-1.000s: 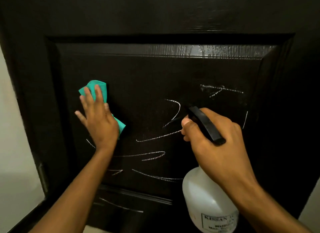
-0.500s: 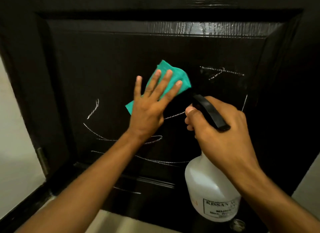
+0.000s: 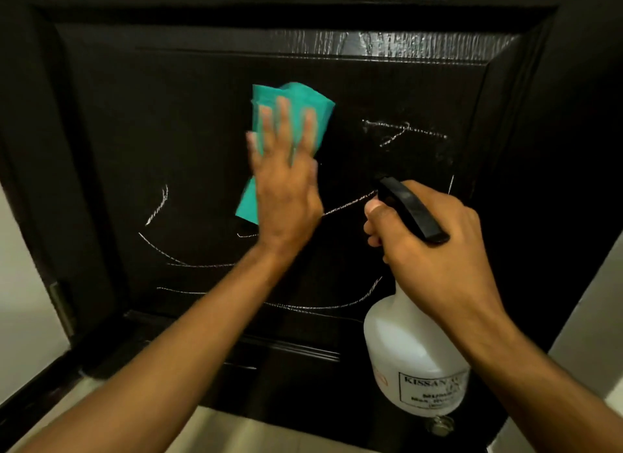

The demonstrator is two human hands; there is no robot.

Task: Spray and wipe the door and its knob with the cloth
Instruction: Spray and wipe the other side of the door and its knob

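One door (image 3: 168, 132), near-black with a glossy wood grain and a recessed panel, fills the view; thin whitish streaks curve across the panel's lower half and right side. One spray bottle (image 3: 409, 358), translucent white with a printed label and black trigger head, hangs upright before the door's lower right, nozzle towards the panel. The right hand (image 3: 435, 253) grips its neck, fingers curled round the trigger. One teal cloth (image 3: 296, 105), folded, long axis roughly vertical, lies against the panel's centre. The left hand (image 3: 286, 189) presses it flat, fingers straight and spread, pointing up.
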